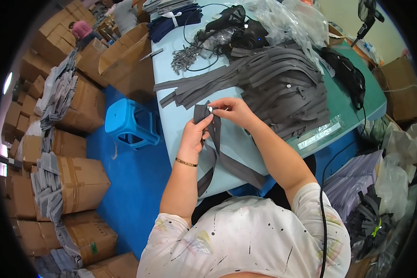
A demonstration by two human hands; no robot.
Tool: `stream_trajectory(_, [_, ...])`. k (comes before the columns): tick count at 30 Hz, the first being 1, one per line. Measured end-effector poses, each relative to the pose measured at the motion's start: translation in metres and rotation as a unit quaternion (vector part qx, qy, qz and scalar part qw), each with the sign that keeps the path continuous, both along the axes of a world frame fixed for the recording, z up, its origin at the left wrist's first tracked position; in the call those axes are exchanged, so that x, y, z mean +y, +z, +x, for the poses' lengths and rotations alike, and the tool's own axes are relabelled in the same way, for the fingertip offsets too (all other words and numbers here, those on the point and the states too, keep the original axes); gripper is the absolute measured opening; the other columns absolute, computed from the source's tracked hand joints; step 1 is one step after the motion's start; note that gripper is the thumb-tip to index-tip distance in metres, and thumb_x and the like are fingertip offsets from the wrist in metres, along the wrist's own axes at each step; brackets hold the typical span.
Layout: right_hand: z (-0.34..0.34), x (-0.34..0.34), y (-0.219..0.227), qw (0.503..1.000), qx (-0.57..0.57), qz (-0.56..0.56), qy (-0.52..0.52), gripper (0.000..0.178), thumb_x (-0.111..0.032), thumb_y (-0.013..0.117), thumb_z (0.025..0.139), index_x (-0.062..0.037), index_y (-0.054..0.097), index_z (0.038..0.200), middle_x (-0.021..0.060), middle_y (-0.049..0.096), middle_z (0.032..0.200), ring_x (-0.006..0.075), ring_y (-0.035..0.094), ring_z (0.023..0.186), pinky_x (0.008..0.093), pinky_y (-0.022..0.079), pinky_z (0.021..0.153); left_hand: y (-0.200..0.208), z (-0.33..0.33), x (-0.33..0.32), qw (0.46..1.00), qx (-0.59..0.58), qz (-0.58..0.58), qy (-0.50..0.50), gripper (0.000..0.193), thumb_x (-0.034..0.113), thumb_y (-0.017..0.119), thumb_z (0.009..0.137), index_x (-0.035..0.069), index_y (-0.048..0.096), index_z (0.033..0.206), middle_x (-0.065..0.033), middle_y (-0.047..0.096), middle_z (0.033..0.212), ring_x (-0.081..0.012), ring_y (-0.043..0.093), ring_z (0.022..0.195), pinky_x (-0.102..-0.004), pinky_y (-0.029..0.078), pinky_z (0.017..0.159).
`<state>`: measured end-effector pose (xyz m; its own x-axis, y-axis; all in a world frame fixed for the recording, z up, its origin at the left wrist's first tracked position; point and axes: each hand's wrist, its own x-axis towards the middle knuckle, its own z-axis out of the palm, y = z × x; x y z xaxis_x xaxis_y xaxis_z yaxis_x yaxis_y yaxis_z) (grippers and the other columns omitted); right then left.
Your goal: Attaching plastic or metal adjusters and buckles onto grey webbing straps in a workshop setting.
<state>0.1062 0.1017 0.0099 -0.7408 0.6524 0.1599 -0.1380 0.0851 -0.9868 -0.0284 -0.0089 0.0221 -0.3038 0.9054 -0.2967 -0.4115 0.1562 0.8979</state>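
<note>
1. Holding a grey zipper strip point(214, 139) over the near edge of the pale blue table point(171, 69), you have both hands raised just above the tabletop, close together.
2. Your left hand point(194, 134) is closed around the upper part of the strip, thumb on top, with a thin gold bracelet point(186, 162) at the wrist.
3. Your right hand point(234, 110) pinches the top end of the strip, fingertips point(216, 108) pressed together on a small white slider piece point(210, 109).
4. The strip hangs down from your hands in two long tails; one drops past the table edge toward your lap, the other trails rightward across the table.
5. Just beyond your right hand lies a large heap of grey zipper strips point(282, 83), spreading across the table and onto a green mat point(352, 116).
6. A clear plastic strip point(319, 132) lies on the green mat near its front edge.
7. Farther back you can see a pile of small metal pieces point(185, 58), black cables and a dark device point(245, 32), clear plastic bags point(287, 18) and a stack of dark blue fabric point(173, 21).
8. A blue plastic stool point(129, 123) stands on the blue floor just left of the table.
9. Cardboard boxes point(78, 180) with grey bundles tucked between them are stacked along your left side.
10. Another person point(83, 30) is well away at the far left, among more boxes.
</note>
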Motion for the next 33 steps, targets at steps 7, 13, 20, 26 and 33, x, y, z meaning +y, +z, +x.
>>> stream_trajectory(7, [0.0, -0.006, 0.004, 0.996, -0.028, 0.077, -0.032, 0.022, -0.007, 0.064, 0.079, -0.0105, 0.067, 0.1, -0.0006, 0.059, 0.079, 0.0072, 0.053, 0.07, 0.0223, 0.045, 0.065, -0.007, 0.003, 0.001, 0.999, -0.028, 0.008, 0.041, 0.014, 0.011, 0.065, 0.08, 0.002, 0.058, 0.087, -0.0051, 0.06, 0.077, -0.0043, 0.044, 0.051, -0.0175, 0.026, 0.039])
stream_trajectory(13, [0.0, -0.005, 0.003, 0.996, -0.034, 0.074, -0.026, 0.02, -0.007, 0.063, 0.079, -0.0088, 0.066, 0.099, 0.0008, 0.06, 0.08, 0.0076, 0.054, 0.072, 0.0226, 0.046, 0.066, -0.004, 0.005, 0.001, 0.998, -0.009, 0.012, 0.06, 0.012, 0.009, 0.068, 0.077, 0.004, 0.059, 0.083, 0.0013, 0.056, 0.073, -0.0033, 0.041, 0.05, -0.018, 0.024, 0.038])
stream_trajectory(20, [-0.002, -0.009, 0.003, 0.99, -0.03, 0.125, -0.057, 0.018, -0.008, 0.062, 0.081, -0.0072, 0.066, 0.098, 0.0019, 0.062, 0.08, 0.0077, 0.057, 0.073, 0.0233, 0.046, 0.067, -0.003, 0.006, 0.003, 0.997, -0.001, 0.026, 0.076, 0.009, 0.009, 0.067, 0.078, 0.004, 0.06, 0.081, 0.0021, 0.055, 0.069, -0.0029, 0.04, 0.049, -0.0183, 0.023, 0.037])
stream_trajectory(26, [-0.003, -0.006, 0.001, 0.997, -0.042, 0.048, -0.047, 0.018, -0.012, 0.066, 0.079, -0.0037, 0.065, 0.095, 0.003, 0.064, 0.081, 0.0085, 0.056, 0.068, 0.0231, 0.045, 0.062, -0.009, 0.007, 0.002, 0.986, 0.151, 0.046, 0.059, 0.013, 0.013, 0.065, 0.081, 0.0, 0.063, 0.085, 0.0031, 0.054, 0.064, -0.0039, 0.043, 0.053, -0.0207, 0.032, 0.045])
stream_trajectory(33, [0.005, -0.007, 0.013, 0.983, -0.097, 0.134, -0.08, 0.018, -0.016, 0.07, 0.075, -0.0025, 0.066, 0.086, 0.0031, 0.064, 0.075, 0.0089, 0.054, 0.064, 0.0242, 0.044, 0.058, -0.011, 0.008, 0.0, 0.968, 0.245, 0.031, 0.034, 0.012, 0.013, 0.065, 0.081, 0.0, 0.063, 0.083, 0.0043, 0.055, 0.066, -0.0028, 0.044, 0.055, -0.0193, 0.034, 0.048])
